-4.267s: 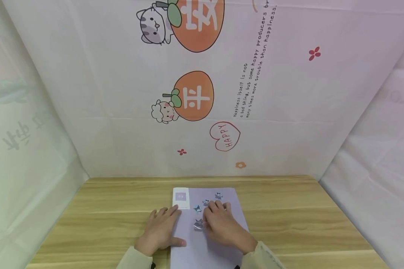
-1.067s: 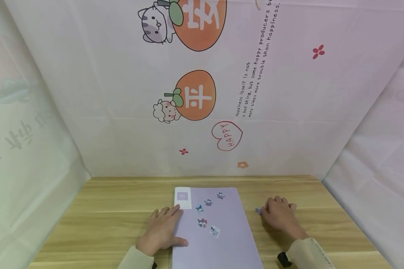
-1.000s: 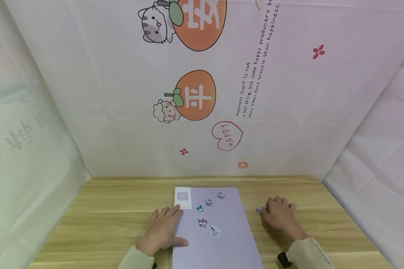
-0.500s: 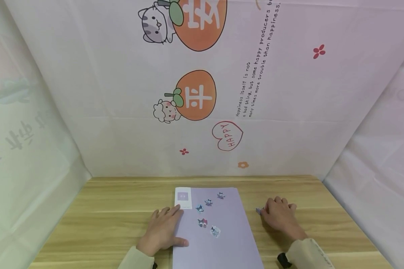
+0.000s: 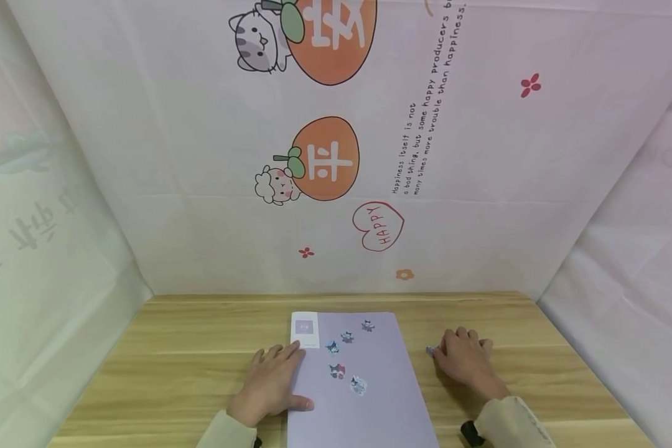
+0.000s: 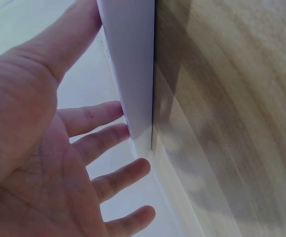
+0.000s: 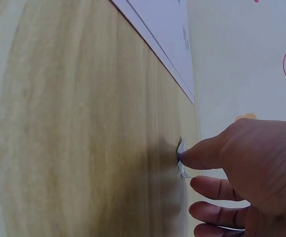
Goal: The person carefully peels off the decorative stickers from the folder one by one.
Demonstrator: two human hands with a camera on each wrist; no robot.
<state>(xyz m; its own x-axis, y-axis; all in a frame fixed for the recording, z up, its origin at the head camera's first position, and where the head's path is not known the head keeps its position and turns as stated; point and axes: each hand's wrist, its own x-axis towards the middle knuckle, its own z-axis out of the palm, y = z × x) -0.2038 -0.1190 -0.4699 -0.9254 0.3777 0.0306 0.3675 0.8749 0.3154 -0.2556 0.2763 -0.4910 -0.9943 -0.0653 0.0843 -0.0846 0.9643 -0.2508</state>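
Observation:
A flat, thick lilac book-shaped thing (image 5: 364, 417) lies on the table, with a white label (image 5: 312, 341) at its far left corner. Several small cartoon stickers are on its face, among them a pale blue one (image 5: 358, 385) and a red-and-dark one (image 5: 336, 371). My left hand (image 5: 267, 382) rests along its left edge, fingers spread, thumb and two fingertips at the edge in the left wrist view. To the right of it, my right hand (image 5: 466, 359) pinches a small sticker (image 7: 181, 157) at the table surface; the fingers cover most of it.
The wood-grain table (image 5: 196, 367) ends at a white printed cloth (image 5: 201, 249) hanging behind it. More white cloth (image 5: 633, 298) closes off the left and right sides. A black band (image 5: 473, 433) is at the right cuff.
Since the oldest frame, my right hand has gone from the lilac thing to the table on its right, and a pale blue sticker now shows there. Lately, the small sticker shows slightly less under the fingers.

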